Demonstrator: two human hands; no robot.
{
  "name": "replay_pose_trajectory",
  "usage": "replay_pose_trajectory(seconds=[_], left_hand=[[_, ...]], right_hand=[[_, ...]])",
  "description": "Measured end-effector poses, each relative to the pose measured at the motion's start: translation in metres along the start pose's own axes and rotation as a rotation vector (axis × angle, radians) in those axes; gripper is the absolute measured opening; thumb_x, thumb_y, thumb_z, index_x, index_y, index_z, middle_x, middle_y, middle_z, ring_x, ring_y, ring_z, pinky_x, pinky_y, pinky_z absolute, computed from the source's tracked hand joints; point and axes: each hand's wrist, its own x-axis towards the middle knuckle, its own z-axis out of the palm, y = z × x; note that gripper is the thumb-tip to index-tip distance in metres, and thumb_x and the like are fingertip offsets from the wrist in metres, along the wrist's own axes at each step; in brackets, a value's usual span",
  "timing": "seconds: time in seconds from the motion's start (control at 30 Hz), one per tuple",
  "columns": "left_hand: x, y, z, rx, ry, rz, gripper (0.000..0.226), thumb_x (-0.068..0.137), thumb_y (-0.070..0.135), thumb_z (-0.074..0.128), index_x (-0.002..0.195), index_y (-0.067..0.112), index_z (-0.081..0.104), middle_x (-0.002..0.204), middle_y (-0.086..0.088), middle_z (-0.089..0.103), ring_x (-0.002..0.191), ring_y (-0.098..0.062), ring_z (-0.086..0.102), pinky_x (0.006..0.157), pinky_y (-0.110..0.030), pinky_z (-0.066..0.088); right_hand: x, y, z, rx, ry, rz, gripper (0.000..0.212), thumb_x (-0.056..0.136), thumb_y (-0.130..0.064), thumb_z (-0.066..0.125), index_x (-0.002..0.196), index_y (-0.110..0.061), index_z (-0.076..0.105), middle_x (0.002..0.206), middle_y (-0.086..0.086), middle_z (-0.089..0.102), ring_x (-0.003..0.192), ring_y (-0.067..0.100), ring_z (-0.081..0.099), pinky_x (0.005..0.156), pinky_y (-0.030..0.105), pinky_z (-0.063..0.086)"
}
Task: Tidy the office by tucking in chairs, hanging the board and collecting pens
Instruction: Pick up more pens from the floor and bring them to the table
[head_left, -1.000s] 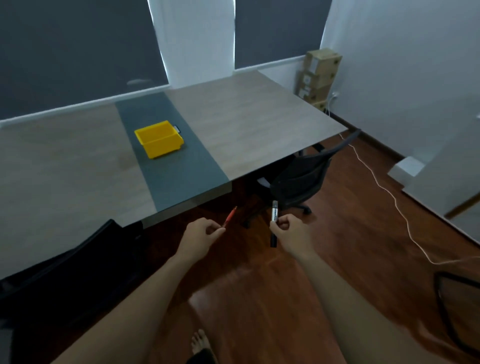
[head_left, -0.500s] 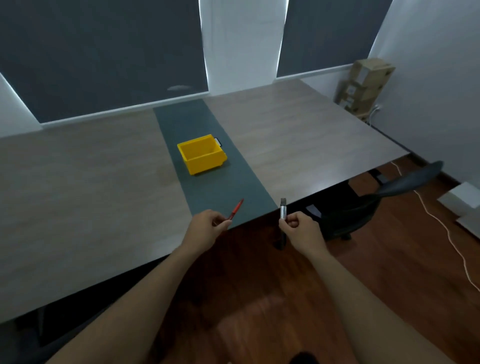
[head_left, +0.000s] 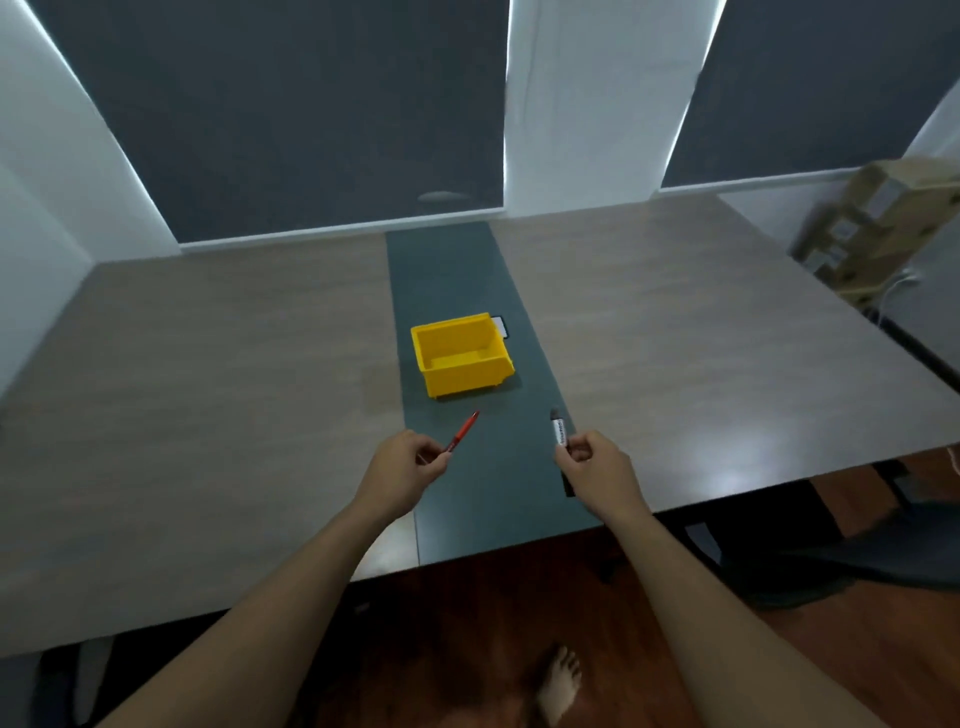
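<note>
My left hand (head_left: 402, 470) grips a thin red pen (head_left: 464, 434) that points up and right toward a yellow bin (head_left: 460, 355). My right hand (head_left: 597, 465) grips a black marker with a white label (head_left: 559, 431), held nearly upright. Both hands hover over the near part of the dark grey strip (head_left: 457, 270) running down the middle of the wooden table (head_left: 208, 389). The open-topped yellow bin stands on that strip, a short way beyond the pen tips, and looks empty inside.
A black office chair (head_left: 852, 561) is pushed under the table's right front edge. Stacked cardboard boxes (head_left: 878, 228) stand in the far right corner. Dark blinds cover the windows behind the table. My bare foot (head_left: 558, 686) is on the dark wooden floor.
I have walked up to the table. Both hands, still holding the pen and the marker, now hover above the grey strip instead of the floor, and the yellow bin is nearer and centred.
</note>
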Motion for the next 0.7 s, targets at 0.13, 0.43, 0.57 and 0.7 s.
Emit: replay_pose_trajectory(seconds=[0.13, 0.43, 0.57, 0.7], left_hand=[[0.051, 0.008, -0.012, -0.015, 0.082, -0.077, 0.015, 0.100, 0.029, 0.074, 0.104, 0.017, 0.082, 0.090, 0.003, 0.074, 0.083, -0.013, 0.068, 0.072, -0.035, 0.056], [0.129, 0.005, -0.007, -0.041, 0.159, -0.171, 0.009, 0.099, 0.025, 0.076, 0.099, 0.019, 0.082, 0.086, 0.004, 0.073, 0.074, -0.011, 0.064, 0.066, -0.030, 0.051], [0.176, -0.009, -0.015, -0.054, 0.155, -0.173, 0.008, 0.099, 0.025, 0.076, 0.102, 0.020, 0.081, 0.091, 0.004, 0.072, 0.078, -0.009, 0.063, 0.070, -0.029, 0.052], [0.231, -0.029, -0.022, -0.030, 0.103, -0.143, 0.012, 0.098, 0.025, 0.078, 0.106, 0.019, 0.083, 0.092, 0.003, 0.072, 0.077, -0.005, 0.061, 0.066, -0.016, 0.045]], right_hand=[[0.075, -0.018, -0.002, -0.042, -0.056, -0.099, 0.013, 0.096, -0.033, 0.072, 0.092, -0.020, 0.073, 0.079, -0.004, 0.071, 0.074, 0.017, 0.065, 0.063, 0.028, 0.048], [0.197, -0.028, 0.024, -0.146, -0.273, -0.210, 0.017, 0.103, -0.024, 0.064, 0.109, -0.019, 0.079, 0.095, 0.002, 0.076, 0.085, 0.020, 0.069, 0.070, 0.031, 0.046], [0.239, -0.045, 0.042, -0.151, -0.310, -0.218, 0.024, 0.101, -0.017, 0.066, 0.121, -0.015, 0.079, 0.108, 0.005, 0.078, 0.090, 0.016, 0.065, 0.077, 0.028, 0.045], [0.271, -0.059, 0.062, -0.132, -0.286, -0.139, 0.022, 0.099, -0.015, 0.071, 0.121, -0.014, 0.074, 0.111, 0.002, 0.075, 0.096, 0.017, 0.068, 0.073, 0.021, 0.049]])
